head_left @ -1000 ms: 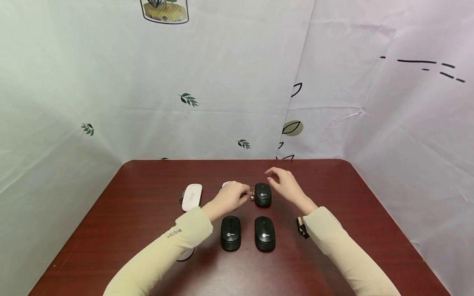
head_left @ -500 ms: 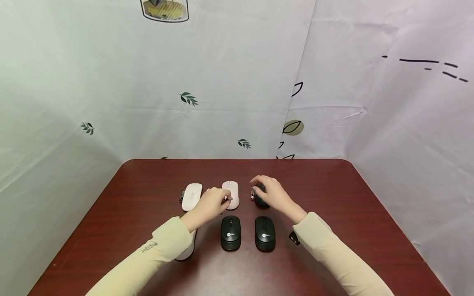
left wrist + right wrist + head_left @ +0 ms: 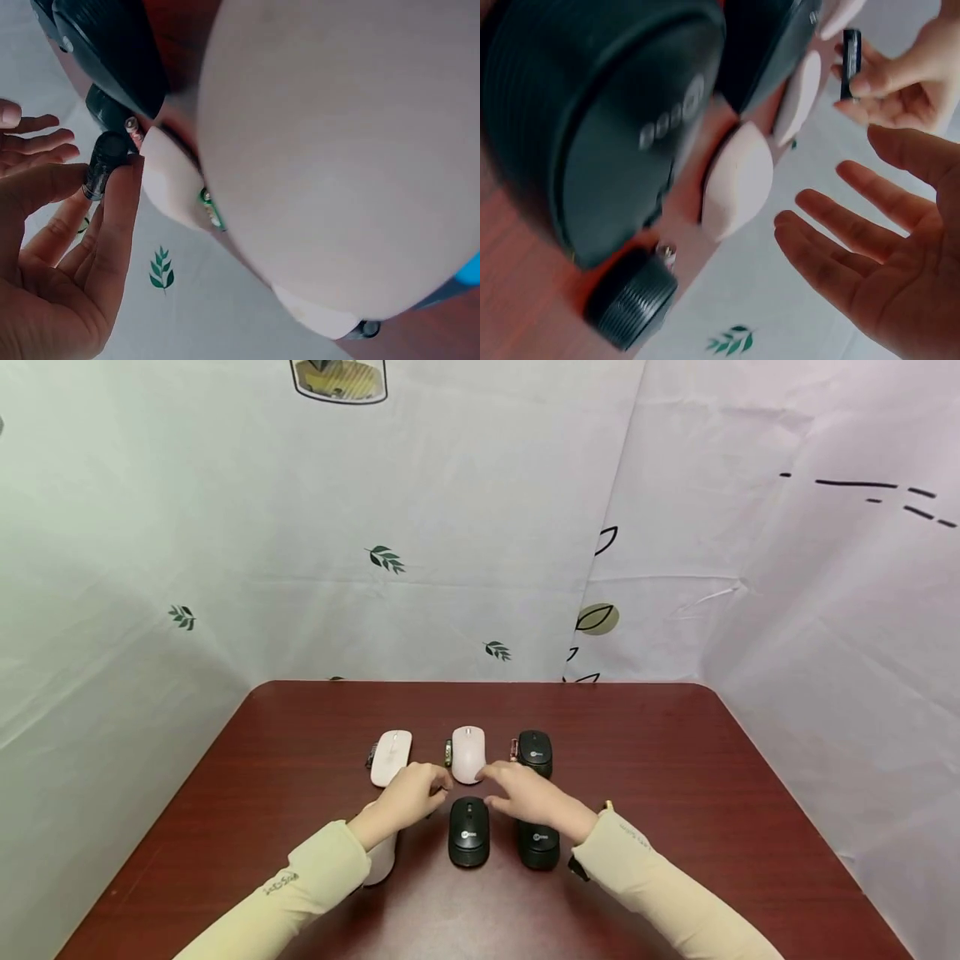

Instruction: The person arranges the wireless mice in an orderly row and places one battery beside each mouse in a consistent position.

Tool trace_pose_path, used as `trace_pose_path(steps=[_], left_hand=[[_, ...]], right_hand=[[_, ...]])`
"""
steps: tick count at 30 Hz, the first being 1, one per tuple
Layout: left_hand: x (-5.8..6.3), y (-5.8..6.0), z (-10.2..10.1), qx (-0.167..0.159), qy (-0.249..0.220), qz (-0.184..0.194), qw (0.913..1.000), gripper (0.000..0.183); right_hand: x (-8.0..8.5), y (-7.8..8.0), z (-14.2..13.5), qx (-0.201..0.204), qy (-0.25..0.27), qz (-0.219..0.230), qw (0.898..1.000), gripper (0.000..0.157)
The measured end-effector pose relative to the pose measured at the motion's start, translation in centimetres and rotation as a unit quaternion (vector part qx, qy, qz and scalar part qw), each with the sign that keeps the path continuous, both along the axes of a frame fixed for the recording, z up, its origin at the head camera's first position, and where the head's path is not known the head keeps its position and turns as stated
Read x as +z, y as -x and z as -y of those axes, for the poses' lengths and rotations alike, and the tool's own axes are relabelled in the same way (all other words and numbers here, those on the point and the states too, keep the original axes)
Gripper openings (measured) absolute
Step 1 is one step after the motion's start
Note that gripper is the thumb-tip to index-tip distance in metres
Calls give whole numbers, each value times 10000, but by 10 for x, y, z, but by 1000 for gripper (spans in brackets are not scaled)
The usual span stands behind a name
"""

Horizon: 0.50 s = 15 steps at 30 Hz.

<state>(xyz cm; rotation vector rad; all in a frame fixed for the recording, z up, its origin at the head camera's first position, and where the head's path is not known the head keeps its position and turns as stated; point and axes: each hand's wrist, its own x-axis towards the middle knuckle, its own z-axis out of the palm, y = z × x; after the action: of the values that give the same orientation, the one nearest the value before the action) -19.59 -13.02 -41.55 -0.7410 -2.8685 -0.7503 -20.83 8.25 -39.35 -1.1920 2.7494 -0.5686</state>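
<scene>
My left hand [image 3: 408, 795] pinches a small black battery [image 3: 850, 64] between thumb and fingertips, raised above the table. Its end faces the camera in the left wrist view. My right hand [image 3: 528, 793] hovers nearby with fingers spread and holds nothing. Between the two hands, closer to me, lies a black mouse [image 3: 469, 831]; behind it is a pink mouse [image 3: 468, 753] with a green battery [image 3: 448, 752] along its left side. Partly covered by my right hand is another black mouse [image 3: 538, 846]. My left wrist overlaps a pale mouse [image 3: 382, 862].
At the back left, a white mouse [image 3: 391, 758] has dark batteries [image 3: 371, 756] beside it. A black mouse [image 3: 535, 750] at the back right has a reddish battery [image 3: 514, 750] next to it. Under my right sleeve pokes a black item [image 3: 577, 869]. Pale cloth surrounds the red-brown table [image 3: 637, 718].
My left hand has drawn left and nearer to me from beside the back black mouse, uncovering the pink mouse. My right hand has come left and nearer, toward my left hand.
</scene>
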Motion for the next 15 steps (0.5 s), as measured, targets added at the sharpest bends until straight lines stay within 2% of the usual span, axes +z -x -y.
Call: trace_pose_path(steps=[3,7,12,15], left_hand=[[-3,-3,0,84,-129,185,9997,12],[-5,-6,-2,131,-203,321,9992,15],[-9,-9,-3,132,-174,416,9989,15],[-12,-11,-3,186,-175,525,9983,14]], right_hand=[[-4,-5,7,138,-285,18,9995,32],[-7,-10,15,274,-339,123,9990,32],[-13,-17,22,344,-423,465,9974,41],[-16,-18,26,348,-608,446,9965,46]])
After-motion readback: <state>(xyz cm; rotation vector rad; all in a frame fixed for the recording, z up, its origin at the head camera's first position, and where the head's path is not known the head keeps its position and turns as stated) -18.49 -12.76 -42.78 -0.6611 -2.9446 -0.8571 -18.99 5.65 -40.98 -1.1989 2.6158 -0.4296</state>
